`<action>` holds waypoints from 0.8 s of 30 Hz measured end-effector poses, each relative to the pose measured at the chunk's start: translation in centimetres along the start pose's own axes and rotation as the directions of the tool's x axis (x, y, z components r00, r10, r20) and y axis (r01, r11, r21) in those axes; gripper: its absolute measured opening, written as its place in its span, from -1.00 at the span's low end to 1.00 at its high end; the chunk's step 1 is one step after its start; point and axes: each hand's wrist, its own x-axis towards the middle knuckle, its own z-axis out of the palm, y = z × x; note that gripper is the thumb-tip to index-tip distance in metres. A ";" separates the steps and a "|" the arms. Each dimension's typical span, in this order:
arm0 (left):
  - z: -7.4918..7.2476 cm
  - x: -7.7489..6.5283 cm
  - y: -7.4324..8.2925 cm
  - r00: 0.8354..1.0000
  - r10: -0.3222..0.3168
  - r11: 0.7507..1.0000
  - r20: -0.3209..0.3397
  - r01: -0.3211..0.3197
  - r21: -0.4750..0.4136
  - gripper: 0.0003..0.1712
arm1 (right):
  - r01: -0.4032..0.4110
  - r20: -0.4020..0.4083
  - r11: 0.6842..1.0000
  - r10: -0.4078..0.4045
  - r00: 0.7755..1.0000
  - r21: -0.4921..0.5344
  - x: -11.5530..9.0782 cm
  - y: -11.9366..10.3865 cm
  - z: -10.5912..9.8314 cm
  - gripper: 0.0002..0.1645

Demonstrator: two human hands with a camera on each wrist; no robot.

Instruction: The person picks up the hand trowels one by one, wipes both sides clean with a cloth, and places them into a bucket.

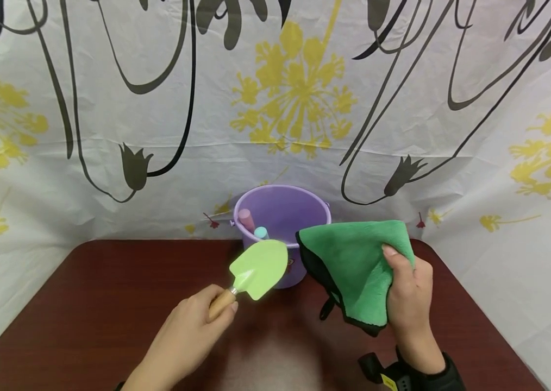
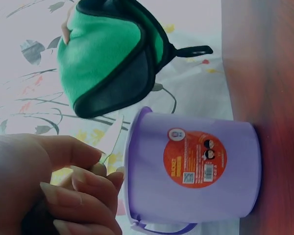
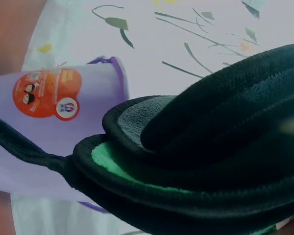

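Observation:
My left hand [image 1: 192, 328] grips the wooden handle of a small garden trowel [image 1: 262, 267], its light green blade pointing up and right in front of a purple bucket [image 1: 300, 271]. In the left wrist view the fingers [image 2: 83, 193] curl round the handle. On the right, my right hand [image 1: 409, 296] pinches a folded green towel [image 1: 354, 266] with black edging and a hanging loop; the cloth overlaps the bucket's right side in the head view. Folds of the towel [image 3: 127, 171] fill much of the right wrist view and hide the right fingers there.
The bucket stands at the back of a dark red-brown table [image 1: 124, 304], close to a patterned cloth backdrop [image 1: 168, 119]. Inside it are a pink-topped item [image 1: 246, 220] and a light-blue-topped item [image 1: 261, 233]. An orange label [image 2: 195, 159] is stuck to its side.

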 end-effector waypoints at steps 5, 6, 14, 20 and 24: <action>-0.4 0.4 0.0 1.000 0.003 1.000 0.015 -0.003 -0.023 -0.88 | -0.010 -0.050 0.998 0.013 0.999 0.058 0.4 -0.1 -0.8 -0.42; -0.6 0.5 0.0 1.000 0.005 0.999 0.026 -0.004 -0.038 -0.89 | -0.012 -0.057 0.997 0.016 0.998 0.073 0.5 -0.1 -0.9 -0.41; -2.3 1.9 -0.3 0.994 0.042 0.993 0.102 -0.030 -0.116 -0.76 | -0.003 -0.084 0.991 0.014 0.996 0.137 0.8 -0.4 -1.6 -0.45; -3.2 3.5 -0.2 0.998 0.049 0.997 0.050 -0.046 -0.057 -0.64 | 0.034 -0.081 0.983 -0.020 0.997 0.182 1.0 -0.2 -1.7 -0.50; -3.8 5.0 0.1 0.997 0.079 0.996 -0.011 -0.079 -0.036 -0.57 | 0.042 -0.077 0.978 -0.026 0.997 0.203 0.9 -0.4 -1.8 -0.51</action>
